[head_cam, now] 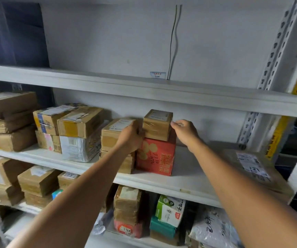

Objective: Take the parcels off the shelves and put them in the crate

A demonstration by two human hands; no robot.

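Not much to see here, just two bare arms. The left hand (130,136) and its forearm, on the left of the red carton (155,156), are uncovered right down to the bottom edge of the shot. The right hand (185,131) and forearm, on the carton's right, same deal: bare the whole way, slim wrist, smooth forearm.

We have a single view, worn on the head. It faces the shelving squarely and tips down, within arm's reach of the red box (155,156) at mid-frame, so we see the top of the shelf (188,178) beneath that box.
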